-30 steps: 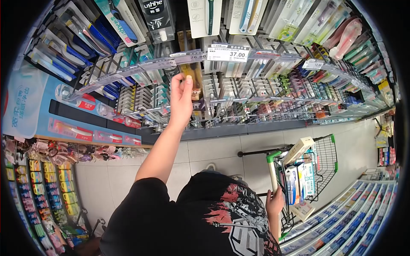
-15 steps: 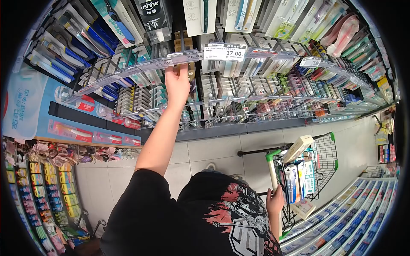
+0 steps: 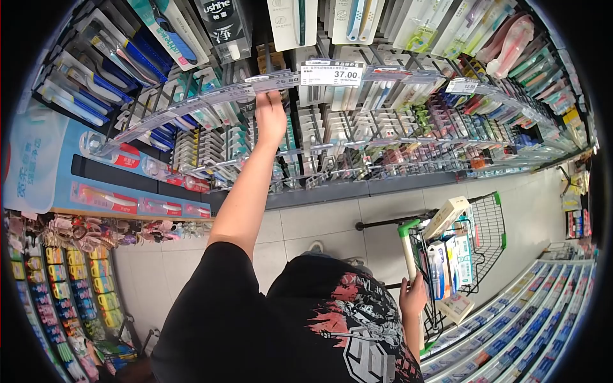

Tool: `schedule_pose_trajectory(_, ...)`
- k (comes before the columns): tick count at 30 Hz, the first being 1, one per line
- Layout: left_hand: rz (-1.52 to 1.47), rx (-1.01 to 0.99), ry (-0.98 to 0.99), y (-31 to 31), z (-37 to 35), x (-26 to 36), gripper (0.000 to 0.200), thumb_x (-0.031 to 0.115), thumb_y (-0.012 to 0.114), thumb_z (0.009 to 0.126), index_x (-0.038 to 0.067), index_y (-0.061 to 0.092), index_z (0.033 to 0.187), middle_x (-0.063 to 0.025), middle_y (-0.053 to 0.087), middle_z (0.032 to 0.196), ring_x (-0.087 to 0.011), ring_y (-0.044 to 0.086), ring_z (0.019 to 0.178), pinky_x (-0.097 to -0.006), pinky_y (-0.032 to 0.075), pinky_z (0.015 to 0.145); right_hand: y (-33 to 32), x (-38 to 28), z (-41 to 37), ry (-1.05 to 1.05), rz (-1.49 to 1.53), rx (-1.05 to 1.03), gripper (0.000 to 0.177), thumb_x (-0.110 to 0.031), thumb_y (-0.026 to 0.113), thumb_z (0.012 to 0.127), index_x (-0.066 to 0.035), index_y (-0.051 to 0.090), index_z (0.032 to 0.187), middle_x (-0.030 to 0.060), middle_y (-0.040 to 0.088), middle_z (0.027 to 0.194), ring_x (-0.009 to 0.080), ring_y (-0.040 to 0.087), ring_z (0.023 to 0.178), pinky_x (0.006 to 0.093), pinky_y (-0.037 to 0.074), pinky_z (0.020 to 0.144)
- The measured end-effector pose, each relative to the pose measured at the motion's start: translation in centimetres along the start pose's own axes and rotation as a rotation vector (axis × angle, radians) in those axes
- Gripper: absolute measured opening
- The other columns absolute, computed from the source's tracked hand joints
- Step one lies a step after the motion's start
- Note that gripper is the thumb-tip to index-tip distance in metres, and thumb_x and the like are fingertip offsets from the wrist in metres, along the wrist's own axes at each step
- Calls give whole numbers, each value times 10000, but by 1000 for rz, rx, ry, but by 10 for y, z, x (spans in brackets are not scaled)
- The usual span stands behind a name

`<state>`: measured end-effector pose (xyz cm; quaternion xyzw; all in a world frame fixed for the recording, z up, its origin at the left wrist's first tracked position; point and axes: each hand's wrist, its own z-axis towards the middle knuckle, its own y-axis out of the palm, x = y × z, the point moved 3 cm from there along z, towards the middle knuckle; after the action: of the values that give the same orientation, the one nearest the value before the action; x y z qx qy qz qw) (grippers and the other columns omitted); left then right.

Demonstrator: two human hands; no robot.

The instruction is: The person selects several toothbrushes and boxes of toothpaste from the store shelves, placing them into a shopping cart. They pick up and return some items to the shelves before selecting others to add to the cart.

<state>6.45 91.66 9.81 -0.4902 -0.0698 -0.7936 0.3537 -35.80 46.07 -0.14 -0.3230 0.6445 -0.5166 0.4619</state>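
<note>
Shop racks (image 3: 396, 127) of hanging toothbrush packs fill 12 o'clock. At 4 o'clock, a wire cart (image 3: 488, 223) holds upright boxes (image 3: 450, 262), with one long box (image 3: 447, 216) slanted on top. The right hand (image 3: 414, 299) grips the handle (image 3: 408, 255). The left hand (image 3: 271, 118) has risen to the price rail (image 3: 274, 82). The brown pack (image 3: 271, 59) it held a second ago seems back on its peg, at 12 o'clock of the hand. Its fingertips are hidden, so its grip cannot be told.
</note>
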Motion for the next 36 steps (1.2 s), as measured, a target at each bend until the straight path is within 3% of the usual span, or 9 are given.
schedule_pose_trajectory(8, 11, -59, -63, -2, -23, -26, 351, 287, 463, 1084, -31, 514, 1224, -247, 631, 1103, -402, 618, 1004, -463, 470, 915, -8, 3, 2, 12, 133, -58, 429, -266, 686, 931, -72, 527, 1279, 157, 680, 931, 374, 674, 806, 491, 525, 692)
schedule_pose_trajectory(11, -1, 14, -17, -7, -37, -29, 323, 248, 505, 1065, -47, 505, 1195, -228, 618, 1114, -386, 606, 1029, -463, 471, 912, -15, 11, 4, 88, 9, -208, 360, -286, 721, 902, -36, 531, 1076, 239, 690, 901, 453, 672, 852, 543, 520, 727)
schedule_pose_trajectory(16, 222, 7, 21, -24, -103, 13, 252, 155, 619, 981, -33, 534, 1126, -191, 586, 1039, -351, 584, 954, -452, 470, 859, -26, 50, -14, 204, -59, -398, 406, -357, 757, 851, 13, 620, 942, 249, 706, 833, 459, 684, 838, 535, 534, 738)
schedule_pose_trajectory(18, 140, -118, 57, -17, -141, 28, 241, 145, 654, 954, 5, 543, 1117, -144, 583, 1039, -278, 571, 950, -363, 463, 853, -25, 70, -29, 282, -16, -436, 405, -367, 755, 853, 20, 654, 914, 255, 705, 812, 459, 690, 821, 525, 544, 736)
schedule_pose_trajectory(23, -104, -782, 31, 28, -234, 60, 250, 181, 684, 926, 62, 575, 1117, -123, 605, 1084, -296, 596, 1024, -405, 465, 889, -7, 88, -46, 408, -115, -311, 322, -262, 673, 798, 42, 722, 896, 298, 700, 879, 463, 693, 886, 539, 556, 818)
schedule_pose_trajectory(26, -80, -1167, 308, 58, -291, 98, 361, 291, 667, 944, 71, 573, 1214, -138, 591, 1217, -336, 563, 1175, -474, 442, 962, -1, 91, -45, 395, -85, -355, 311, -262, 634, 812, -24, 739, 982, 267, 711, 974, 443, 687, 951, 518, 551, 874)
schedule_pose_trajectory(30, -6, -1238, 756, 97, -344, 125, 720, 542, 527, 983, 81, 407, 1523, -157, 364, 1591, -375, 258, 1511, -592, 178, 1213, -9, 72, -37, 484, -67, -439, 298, -307, 612, 829, -81, 741, 975, 222, 725, 983, 406, 697, 944, 502, 562, 848)
schedule_pose_trajectory(32, 99, -1233, 903, 109, -361, 130, 749, 572, 498, 988, 82, 395, 1544, -160, 325, 1625, -360, 200, 1541, -582, 101, 1242, -2, 69, -37, 510, -61, -432, 293, -310, 618, 831, -97, 737, 993, 196, 735, 982, 388, 705, 939, 497, 567, 846)
schedule_pose_trajectory(36, 176, -1241, 920, 123, -363, 144, 602, 520, 524, 983, 4, 604, 1284, -212, 543, 1399, -373, 316, 1482, -591, 144, 1228, -8, 46, -36, 521, -6, -351, 296, -352, 632, 851, -92, 727, 954, 196, 734, 948, 378, 710, 915, 502, 567, 836)
